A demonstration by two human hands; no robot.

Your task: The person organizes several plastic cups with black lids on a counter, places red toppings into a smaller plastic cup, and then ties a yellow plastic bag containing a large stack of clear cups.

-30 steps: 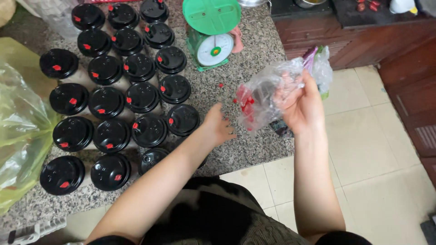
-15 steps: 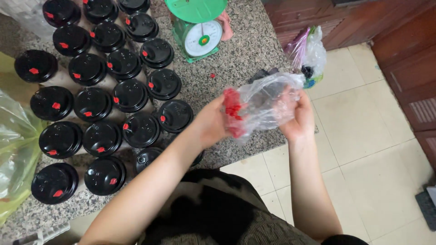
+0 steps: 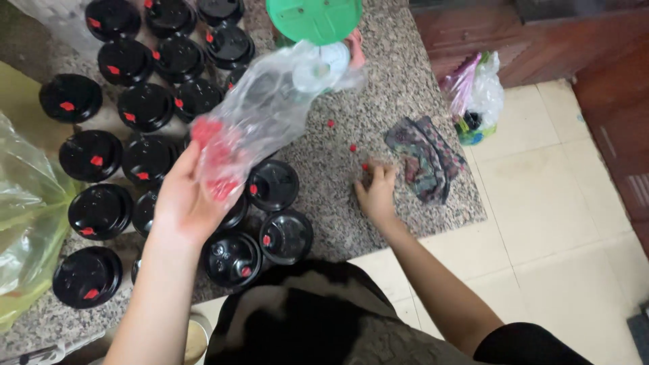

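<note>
My left hand grips a clear plastic bag holding small red pieces, lifted above several black cup lids that each carry a red plug. My right hand rests on the speckled granite counter, its fingertips at a loose red piece. Two more red pieces lie scattered on the stone nearby. A dark patterned cloth lies just right of that hand.
A green kitchen scale stands at the counter's far edge, partly behind the bag. A yellow-green plastic bag fills the left side. A small tied bag sits on the tiled floor by wooden cabinets.
The left hand took the bag alone and swung it left over the lids. The right hand let go of the bag and dropped to the counter by the loose red pieces.
</note>
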